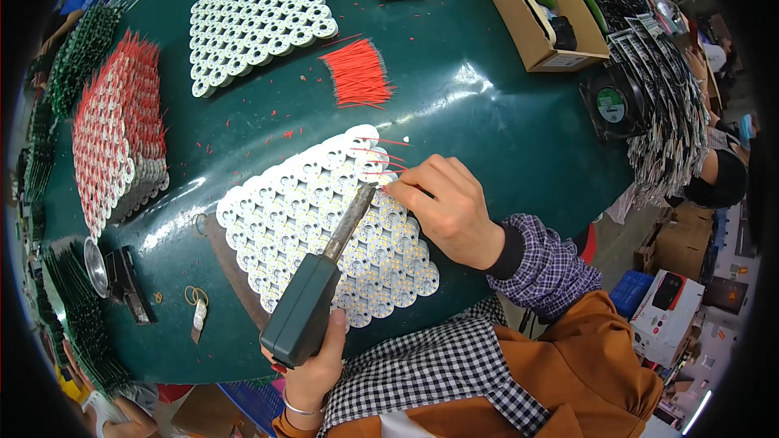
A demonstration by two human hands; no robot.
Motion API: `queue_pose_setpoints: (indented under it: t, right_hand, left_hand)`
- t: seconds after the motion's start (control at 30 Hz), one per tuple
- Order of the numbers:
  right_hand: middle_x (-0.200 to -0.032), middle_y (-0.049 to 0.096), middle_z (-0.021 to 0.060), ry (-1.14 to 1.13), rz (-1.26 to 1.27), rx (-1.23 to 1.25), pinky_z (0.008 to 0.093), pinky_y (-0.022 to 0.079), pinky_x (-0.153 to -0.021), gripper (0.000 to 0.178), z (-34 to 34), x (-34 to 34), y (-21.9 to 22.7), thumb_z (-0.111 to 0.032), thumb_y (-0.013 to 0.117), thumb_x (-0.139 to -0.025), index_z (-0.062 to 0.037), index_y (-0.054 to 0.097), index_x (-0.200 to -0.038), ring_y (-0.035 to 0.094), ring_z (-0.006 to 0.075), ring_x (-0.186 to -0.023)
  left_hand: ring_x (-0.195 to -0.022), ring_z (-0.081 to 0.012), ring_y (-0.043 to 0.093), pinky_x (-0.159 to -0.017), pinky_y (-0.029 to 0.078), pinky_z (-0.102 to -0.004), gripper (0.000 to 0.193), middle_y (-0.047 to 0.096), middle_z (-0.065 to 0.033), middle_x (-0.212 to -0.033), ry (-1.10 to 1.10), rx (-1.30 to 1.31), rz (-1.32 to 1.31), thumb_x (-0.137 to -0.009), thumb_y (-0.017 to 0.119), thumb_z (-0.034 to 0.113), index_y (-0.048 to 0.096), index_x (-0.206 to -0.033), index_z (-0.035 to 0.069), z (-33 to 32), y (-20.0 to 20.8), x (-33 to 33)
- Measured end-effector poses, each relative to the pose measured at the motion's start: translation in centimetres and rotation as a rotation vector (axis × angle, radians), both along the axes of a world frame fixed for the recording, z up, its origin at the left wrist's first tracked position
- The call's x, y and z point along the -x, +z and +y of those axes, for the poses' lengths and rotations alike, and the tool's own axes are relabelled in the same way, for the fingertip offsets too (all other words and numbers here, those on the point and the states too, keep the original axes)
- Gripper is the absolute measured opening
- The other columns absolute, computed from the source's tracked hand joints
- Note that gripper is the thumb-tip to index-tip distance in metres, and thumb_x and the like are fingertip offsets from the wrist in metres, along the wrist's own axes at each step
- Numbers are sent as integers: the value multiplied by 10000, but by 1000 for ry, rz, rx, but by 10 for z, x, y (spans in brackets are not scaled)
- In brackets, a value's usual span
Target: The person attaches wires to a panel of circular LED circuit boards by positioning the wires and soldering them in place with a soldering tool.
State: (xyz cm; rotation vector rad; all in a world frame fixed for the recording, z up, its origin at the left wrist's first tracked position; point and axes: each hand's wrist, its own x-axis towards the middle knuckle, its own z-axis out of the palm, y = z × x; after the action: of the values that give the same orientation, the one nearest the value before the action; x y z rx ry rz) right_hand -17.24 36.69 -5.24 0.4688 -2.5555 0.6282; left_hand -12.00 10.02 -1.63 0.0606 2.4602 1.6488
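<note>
Centrally, a panel of white round boards (284, 223) lies on the green table (511, 138), right in front of the person. A dark green soldering gun (300, 308) slants across it, tip near the upper right edge, its grip wrapped by the left hand (318, 363). At that edge the right hand (446, 209) pinches what looks like a red wire end, near several loose red wires (386, 164). Farther off lie a red wire bundle (357, 73) and a second white panel (260, 20); leftward stands a stack of wired boards (122, 134).
</note>
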Motion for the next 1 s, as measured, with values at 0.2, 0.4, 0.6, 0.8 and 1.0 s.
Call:
queue_pose_setpoints:
  t: [0.2,0.4,0.6,0.8,1.0]
  right_hand:
    - [-891,610,48,-5,37,3,338,457,-728,188,-2,1,3,-73,657,-762,-28,665,-944,590,209,-835]
    - [-885,611,43,19,60,7,351,469,-757,185,-3,-2,6,-86,666,-763,-32,666,-939,597,216,-830]
    - [-866,648,43,-19,66,19,346,475,-706,199,-6,1,4,-49,711,-706,-39,693,-904,623,221,-788]
    - [-883,597,70,3,28,5,344,468,-720,199,-4,1,0,-57,656,-753,-5,653,-944,593,225,-811]
    - [-870,575,82,7,-4,15,331,462,-687,201,-4,1,2,-39,659,-746,10,648,-940,580,225,-783]
  left_hand:
    - [-587,-87,557,-498,442,-236,276,656,-70,-871,-59,75,124,-838,707,-81,639,-1104,-57,-4,0,0]
    - [-589,-82,555,-498,438,-230,323,667,-78,-898,3,34,19,-844,702,-82,633,-1158,-63,-8,-2,-5]
    - [-590,-83,568,-508,451,-228,309,698,-85,-911,1,11,-4,-839,716,-70,645,-1140,-66,-7,-6,-3]
    - [-569,-171,594,-555,443,-309,200,666,-46,-738,141,3,-75,-770,827,143,725,-894,24,11,0,2]
    - [-593,-192,572,-593,410,-330,181,652,-34,-745,96,38,-83,-775,830,169,723,-871,61,12,5,5]
